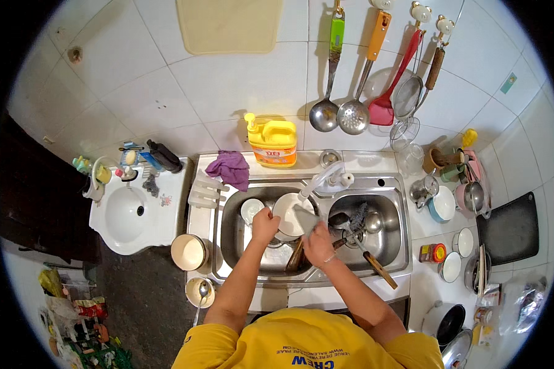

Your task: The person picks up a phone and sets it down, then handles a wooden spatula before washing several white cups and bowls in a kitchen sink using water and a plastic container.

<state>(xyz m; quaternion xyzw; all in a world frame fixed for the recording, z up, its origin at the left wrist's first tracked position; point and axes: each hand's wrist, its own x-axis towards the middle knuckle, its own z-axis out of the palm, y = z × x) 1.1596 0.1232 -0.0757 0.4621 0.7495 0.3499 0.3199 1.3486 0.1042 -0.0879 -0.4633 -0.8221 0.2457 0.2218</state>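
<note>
Over the left basin of a steel double sink (408, 230), my left hand (265, 226) grips the left rim of a white bowl (287, 217). My right hand (318, 244) holds a greyish scrubbing cloth (306, 218) at the bowl's right side. The faucet (315, 182) reaches over this bowl. A small white bowl (252, 211) lies in the same basin, left of my left hand. Wooden handles (295, 258) lean beside my right hand. The right basin holds a black ladle (339, 220), a steel ladle (373, 222), a dark scouring pad (359, 217) and a wooden-handled utensil (379, 270).
Behind the sink stand a yellow detergent jug (273, 145) and a purple cloth (231, 169). A cream bowl (189, 252) and a bowl with a spoon (198, 291) sit at the left edge. Bowls (451, 266), a jar (432, 253) and a pot (448, 323) crowd the right counter.
</note>
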